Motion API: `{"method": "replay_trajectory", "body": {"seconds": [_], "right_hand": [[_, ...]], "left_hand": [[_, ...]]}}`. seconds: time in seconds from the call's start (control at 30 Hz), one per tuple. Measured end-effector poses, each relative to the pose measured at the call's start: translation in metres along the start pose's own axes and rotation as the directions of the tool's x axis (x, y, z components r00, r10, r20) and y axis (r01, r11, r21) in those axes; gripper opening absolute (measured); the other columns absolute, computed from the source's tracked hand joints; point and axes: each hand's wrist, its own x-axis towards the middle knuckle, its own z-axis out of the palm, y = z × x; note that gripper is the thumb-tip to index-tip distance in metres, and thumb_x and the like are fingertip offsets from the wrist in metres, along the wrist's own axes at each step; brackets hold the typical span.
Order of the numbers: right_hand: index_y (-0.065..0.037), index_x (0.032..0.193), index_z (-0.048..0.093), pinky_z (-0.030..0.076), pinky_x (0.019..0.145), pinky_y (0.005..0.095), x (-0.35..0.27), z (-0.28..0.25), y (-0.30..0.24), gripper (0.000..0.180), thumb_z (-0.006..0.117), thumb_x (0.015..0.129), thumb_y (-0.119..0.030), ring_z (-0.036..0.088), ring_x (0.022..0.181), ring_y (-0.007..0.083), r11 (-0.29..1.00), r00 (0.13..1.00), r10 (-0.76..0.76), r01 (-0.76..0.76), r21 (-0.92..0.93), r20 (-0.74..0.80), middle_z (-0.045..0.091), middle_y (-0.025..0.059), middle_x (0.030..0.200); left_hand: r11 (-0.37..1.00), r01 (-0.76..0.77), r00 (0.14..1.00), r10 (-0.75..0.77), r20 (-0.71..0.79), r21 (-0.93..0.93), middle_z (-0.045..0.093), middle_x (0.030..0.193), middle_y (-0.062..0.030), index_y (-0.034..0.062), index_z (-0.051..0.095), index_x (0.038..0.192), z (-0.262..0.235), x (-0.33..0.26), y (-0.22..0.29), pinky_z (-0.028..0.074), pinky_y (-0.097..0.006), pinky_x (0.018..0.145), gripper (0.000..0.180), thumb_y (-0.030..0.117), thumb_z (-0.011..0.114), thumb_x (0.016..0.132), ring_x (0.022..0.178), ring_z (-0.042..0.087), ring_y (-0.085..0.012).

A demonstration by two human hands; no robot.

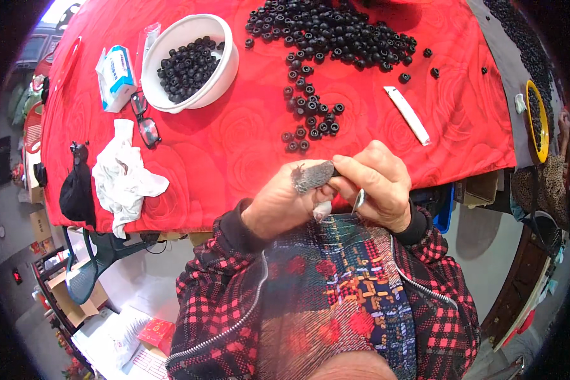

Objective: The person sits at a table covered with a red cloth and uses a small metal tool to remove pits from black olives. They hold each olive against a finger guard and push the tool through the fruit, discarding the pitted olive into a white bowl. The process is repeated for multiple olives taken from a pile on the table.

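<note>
Just in front of my body, at the near edge of the red-covered table, my two hands meet. My left hand (277, 202) is closed around a short grey, rough-textured tube (311, 178); whether a finger is inside it I cannot tell. Something white (322, 209) is wrapped at a fingertip below it. My right hand (380, 183) pinches at the tube's dark right end, and a thin shiny metal piece (359, 200) sticks out below its fingers. A trail of small black round pieces (310, 107) with hollow centres lies just beyond my hands.
A white bowl (225, 69) holds more black pieces; a large pile (335, 31) lies at the far side. Also on the red cloth (247, 139) are glasses (147, 130), a tissue pack (115, 79), a white cloth (126, 177) and a white stick-shaped packet (406, 115). A yellow basin (543, 145) stands right.
</note>
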Motion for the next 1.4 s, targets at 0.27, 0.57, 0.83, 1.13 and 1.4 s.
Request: {"method": "replay_trajectory", "body": {"seconds": [0.27, 0.57, 0.83, 1.13, 1.4], "right_hand": [[0.003, 0.095, 0.066, 0.038, 0.045, 0.0314, -0.004, 0.001, -0.011, 0.035, 0.077, 0.062, -0.002, 0.049, 0.054, 0.0183, 0.985, 0.986, -0.142, 0.133, -0.108, -0.088, 0.057, 0.0047, 0.071], [-0.001, 0.104, 0.06, 0.043, 0.055, 0.0245, -0.003, -0.008, -0.028, 0.027, 0.07, 0.079, -0.001, 0.053, 0.062, 0.0074, 0.715, 0.815, 0.565, -0.561, 0.417, 0.127, 0.061, 0.0015, 0.079], [-0.001, 0.098, 0.062, 0.042, 0.055, 0.0232, 0.008, 0.004, -0.04, 0.021, 0.072, 0.08, -0.006, 0.052, 0.064, 0.0049, 0.55, 0.68, 0.71, -0.699, 0.457, 0.186, 0.06, -0.0007, 0.074], [-0.002, 0.097, 0.066, 0.041, 0.048, 0.0285, 0.011, -0.013, -0.021, 0.026, 0.074, 0.072, -0.005, 0.054, 0.052, 0.017, 0.953, 0.965, 0.152, -0.201, 0.227, 0.216, 0.059, 0.0065, 0.067], [0.001, 0.102, 0.065, 0.037, 0.046, 0.0317, 0.008, -0.006, -0.021, 0.036, 0.076, 0.068, -0.004, 0.05, 0.048, 0.0189, 0.998, 0.998, -0.05, 0.049, 0.032, 0.039, 0.055, 0.0045, 0.062]], "left_hand": [[1.0, -0.018, 0.994, 0.016, 0.106, 0.013, 0.06, 0.09, -0.0007, 0.003, 0.058, 0.108, 0.007, -0.009, -0.004, 0.048, -0.024, 0.07, 0.02, 0.018, 0.054, 0.095, 0.08, 0.057, -0.0088], [0.47, -0.504, 0.783, 0.603, 0.155, 0.724, 0.068, 0.097, -0.0101, 0.0, 0.065, 0.111, 0.021, -0.017, -0.006, 0.053, -0.027, 0.069, 0.029, -0.003, 0.066, 0.082, 0.081, 0.065, -0.0147], [-0.46, -0.456, 0.422, 0.642, 0.64, 0.762, 0.067, 0.097, -0.0101, -0.0014, 0.064, 0.108, 0.017, -0.012, -0.002, 0.053, -0.029, 0.072, 0.032, -0.006, 0.068, 0.077, 0.083, 0.065, -0.0176], [0.807, -0.161, 0.987, 0.137, 0.085, 0.568, 0.063, 0.085, -0.0007, -0.0019, 0.062, 0.102, 0.008, -0.02, 0.01, 0.049, -0.021, 0.066, 0.027, -0.014, 0.054, 0.079, 0.077, 0.059, -0.0056], [0.822, -0.255, 0.967, 0.218, 0.131, 0.509, 0.062, 0.085, -0.0002, -0.0002, 0.061, 0.101, 0.011, -0.018, 0.001, 0.047, -0.021, 0.067, 0.025, -0.009, 0.051, 0.08, 0.076, 0.056, -0.0049]]}}
